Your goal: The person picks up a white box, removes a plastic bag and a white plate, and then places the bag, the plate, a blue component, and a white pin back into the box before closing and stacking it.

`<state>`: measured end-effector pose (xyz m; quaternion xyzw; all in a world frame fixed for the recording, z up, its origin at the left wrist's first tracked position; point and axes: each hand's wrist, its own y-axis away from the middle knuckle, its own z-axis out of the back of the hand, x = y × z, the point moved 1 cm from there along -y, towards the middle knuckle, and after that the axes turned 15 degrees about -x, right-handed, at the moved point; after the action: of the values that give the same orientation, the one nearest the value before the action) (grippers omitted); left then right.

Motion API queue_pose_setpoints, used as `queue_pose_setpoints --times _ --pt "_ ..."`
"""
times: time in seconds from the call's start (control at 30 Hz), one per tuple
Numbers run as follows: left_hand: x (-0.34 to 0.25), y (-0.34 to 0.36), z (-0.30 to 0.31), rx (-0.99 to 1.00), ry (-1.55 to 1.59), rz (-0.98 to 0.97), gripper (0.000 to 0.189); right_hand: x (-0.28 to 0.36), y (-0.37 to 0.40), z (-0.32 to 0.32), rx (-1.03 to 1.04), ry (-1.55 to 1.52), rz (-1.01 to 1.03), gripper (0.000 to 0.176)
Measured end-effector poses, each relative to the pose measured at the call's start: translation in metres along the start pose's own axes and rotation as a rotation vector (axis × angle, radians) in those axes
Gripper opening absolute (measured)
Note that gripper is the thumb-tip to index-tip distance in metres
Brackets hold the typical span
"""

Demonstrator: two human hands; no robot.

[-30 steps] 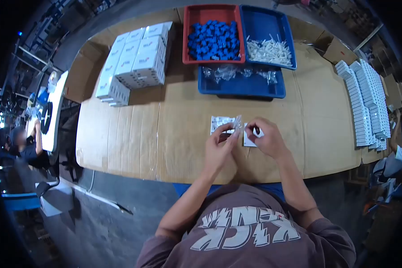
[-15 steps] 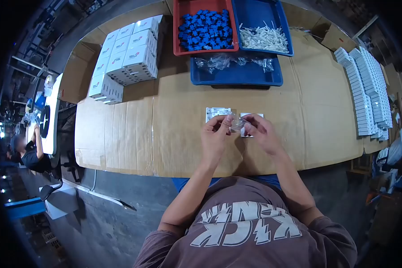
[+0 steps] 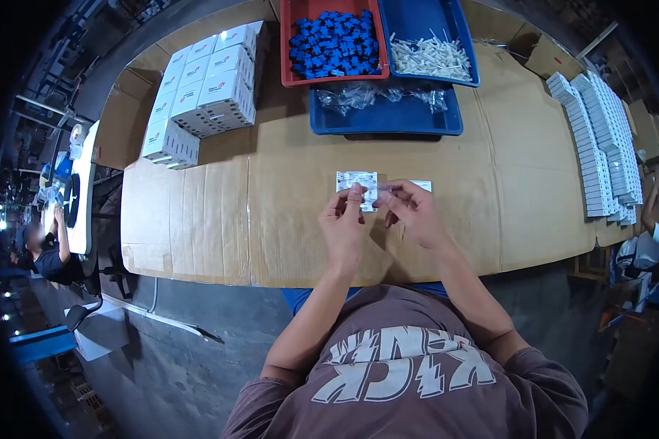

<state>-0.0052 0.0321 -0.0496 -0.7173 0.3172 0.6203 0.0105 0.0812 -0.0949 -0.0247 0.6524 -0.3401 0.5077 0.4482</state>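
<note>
A small clear plastic bag [image 3: 379, 189] stretches between my two hands, above the table. My left hand [image 3: 342, 225] pinches one side of it between thumb and fingertips. The other side is pinched by my right hand [image 3: 419, 219]. Just beyond my left fingertips lies a white rectangular piece [image 3: 346, 178] with small details on its face, partly covered by the bag and fingers. A second white piece [image 3: 423, 185] lies behind my right hand, mostly hidden by it. What the bag contains, if anything, is too small to make out.
Ahead are a red tray [image 3: 334, 80] of blue parts, a blue tray [image 3: 474, 69] of white sticks and a lower blue tray [image 3: 388, 129] with clear bags. White boxes [image 3: 223, 88] are stacked left, white pieces [image 3: 593, 157] right. A person [image 3: 55, 249] sits far left.
Both hands have shifted slightly left with the clear bag, over the left white piece. My right hand has moved closer to my left. The view has tilted a little.
</note>
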Motion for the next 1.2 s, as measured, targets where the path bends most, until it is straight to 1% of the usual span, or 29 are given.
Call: queue_pose_setpoints --times 0.03,0.13,0.23,0.37,0.47,0.57,0.67,0.77,0.87,0.93,1.0,1.03,1.2 --pt "0.002 0.002 -0.003 0.024 0.0 0.002 0.031 -0.002 0.0 -0.001 0.003 0.022 0.018 0.018" --pt "-0.006 0.009 -0.006 0.069 0.156 0.125 0.027 -0.006 -0.014 0.008 0.009 -0.068 0.018 0.017" --pt "-0.011 0.01 0.0 0.142 0.133 0.185 0.023 -0.001 -0.02 0.018 0.03 -0.058 0.01 0.016" --pt "-0.012 0.014 0.0 0.198 0.075 0.148 0.02 -0.001 -0.023 0.023 0.039 -0.038 0.016 0.015" --pt "-0.009 0.013 -0.002 0.207 0.055 0.129 0.018 -0.002 -0.021 0.028 0.036 0.006 -0.034 0.015" --pt "-0.004 0.011 0.002 0.183 0.035 0.105 0.016 0.008 -0.011 0.014 -0.189 0.157 0.169 0.015" --pt "-0.003 0.011 0.002 0.13 -0.052 0.036 0.014 0.031 0.004 0.013 -0.272 0.421 0.597 0.023" --pt "-0.003 0.012 0.001 0.113 -0.167 -0.079 0.013 0.026 0.006 0.008 -0.055 0.331 0.5 0.014" --pt "-0.012 0.017 -0.003 0.1 -0.247 -0.176 0.011 0.019 0.005 -0.001 0.022 0.256 0.355 0.014" --pt "-0.012 0.019 -0.002 0.076 -0.286 -0.23 0.01 0.014 0.005 -0.007 -0.004 0.154 0.239 0.015" --pt "-0.011 0.017 0.001 0.093 -0.335 -0.35 0.01 0.005 0.002 -0.008 -0.011 0.033 0.127 0.016" --pt "-0.01 0.016 0.001 0.105 -0.358 -0.41 0.011 0.005 0.001 -0.009 -0.004 0.009 0.109 0.016" --pt "-0.015 0.017 -0.001 0.173 -0.38 -0.461 0.013 -0.007 -0.005 -0.004 -0.019 -0.049 0.06 0.016"
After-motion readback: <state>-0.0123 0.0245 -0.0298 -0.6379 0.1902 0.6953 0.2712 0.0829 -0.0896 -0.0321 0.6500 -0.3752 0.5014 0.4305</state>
